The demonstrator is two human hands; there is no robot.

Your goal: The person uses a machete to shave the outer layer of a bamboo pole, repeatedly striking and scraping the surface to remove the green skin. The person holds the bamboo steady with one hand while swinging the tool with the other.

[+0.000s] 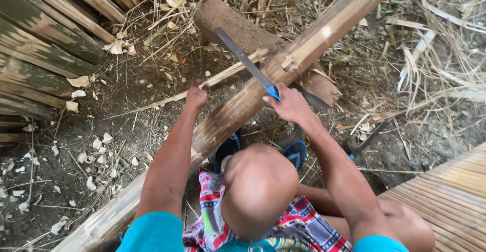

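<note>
Bamboo pole [238, 105] lies slanted across a log [238, 29] on the dirt ground. Right hand [289, 105] is clamped on the blue-handled knife [245, 62], blade resting on the pole; left hand [196, 96] grips a thin bamboo strip [223, 74] beside the pole. A slipping blade could, I judge, cut that near hand or the knee. No containers in view.

Right hand [289, 105] grips a blue-handled long dark blade [242, 59] laid across a thick split bamboo pole [243, 102], left hand [196, 96] steadies the pole's edge. Pole rests on a brown log [228, 21], dirt ground [126, 115] littered with chips.
</note>
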